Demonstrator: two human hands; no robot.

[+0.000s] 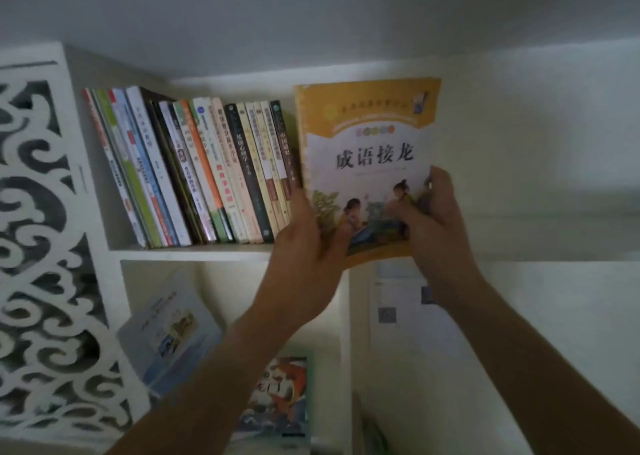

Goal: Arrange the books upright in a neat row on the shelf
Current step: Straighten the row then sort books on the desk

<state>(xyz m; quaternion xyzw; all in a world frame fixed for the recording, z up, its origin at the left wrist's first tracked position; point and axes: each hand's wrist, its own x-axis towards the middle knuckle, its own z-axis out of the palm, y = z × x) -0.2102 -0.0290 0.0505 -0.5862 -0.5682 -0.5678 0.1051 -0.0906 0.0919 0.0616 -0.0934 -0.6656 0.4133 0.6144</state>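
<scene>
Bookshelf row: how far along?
Done: a row of books stands on the upper shelf, leaning left. In hand: left hand and right hand hold the orange-covered book at the row's right end. Left: books below.

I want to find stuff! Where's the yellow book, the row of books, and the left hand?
yellow book (370, 153), head view, middle of its front cover
row of books (194, 174), head view, the spines
left hand (304, 257), head view, back of the hand
</scene>
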